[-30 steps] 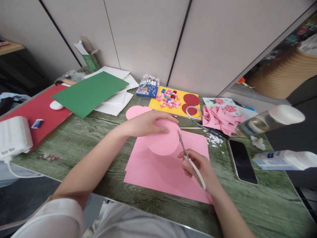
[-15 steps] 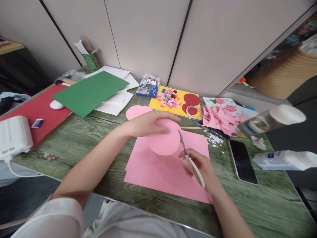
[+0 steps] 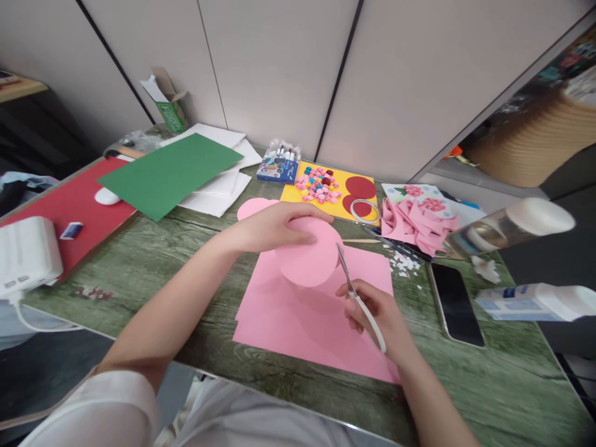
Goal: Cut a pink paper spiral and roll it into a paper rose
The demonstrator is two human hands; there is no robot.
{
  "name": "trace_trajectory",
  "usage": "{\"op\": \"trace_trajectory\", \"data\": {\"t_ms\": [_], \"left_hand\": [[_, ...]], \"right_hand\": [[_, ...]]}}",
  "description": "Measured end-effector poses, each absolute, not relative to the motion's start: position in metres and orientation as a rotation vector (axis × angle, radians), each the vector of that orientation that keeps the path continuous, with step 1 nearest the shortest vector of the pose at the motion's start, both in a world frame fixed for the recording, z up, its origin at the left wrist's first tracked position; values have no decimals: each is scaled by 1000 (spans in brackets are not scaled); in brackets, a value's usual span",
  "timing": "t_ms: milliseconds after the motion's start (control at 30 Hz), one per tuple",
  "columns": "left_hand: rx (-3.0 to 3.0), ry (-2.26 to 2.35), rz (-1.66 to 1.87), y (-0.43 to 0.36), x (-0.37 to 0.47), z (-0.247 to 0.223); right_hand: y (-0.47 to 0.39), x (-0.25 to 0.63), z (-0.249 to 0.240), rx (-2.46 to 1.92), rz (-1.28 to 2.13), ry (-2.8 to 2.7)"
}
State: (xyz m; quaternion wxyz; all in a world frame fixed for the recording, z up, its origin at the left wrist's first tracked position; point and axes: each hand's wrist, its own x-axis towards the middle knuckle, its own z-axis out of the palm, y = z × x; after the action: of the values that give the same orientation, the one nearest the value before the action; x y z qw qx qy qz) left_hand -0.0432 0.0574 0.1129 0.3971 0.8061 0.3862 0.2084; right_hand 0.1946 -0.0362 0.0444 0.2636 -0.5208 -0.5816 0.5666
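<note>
A round piece of pink paper is pinched by my left hand, thumb on top and the fingers partly hidden beneath. My right hand is closed around the white handles of a pair of scissors. The blades reach up to the right edge of the pink circle. Under both lie larger pink sheets, stacked slightly askew. Behind my left hand, another rounded pink piece rests on the table.
A yellow sheet bears pompoms, dark red circles and a tape ring. Pink scraps, white snippets, a phone and bottles stand right. Left are a green sheet and white power bank.
My left hand and the pink circle have shifted slightly up and left, with the circle turned a little. The scissors have stayed almost in place at its right edge.
</note>
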Motion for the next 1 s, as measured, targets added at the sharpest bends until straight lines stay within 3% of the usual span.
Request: {"op": "trace_trajectory", "data": {"t_ms": [1000], "left_hand": [[2047,999,507,55,-41,113]], "right_hand": [[-35,193,46,-1407,1539,-1568]]}}
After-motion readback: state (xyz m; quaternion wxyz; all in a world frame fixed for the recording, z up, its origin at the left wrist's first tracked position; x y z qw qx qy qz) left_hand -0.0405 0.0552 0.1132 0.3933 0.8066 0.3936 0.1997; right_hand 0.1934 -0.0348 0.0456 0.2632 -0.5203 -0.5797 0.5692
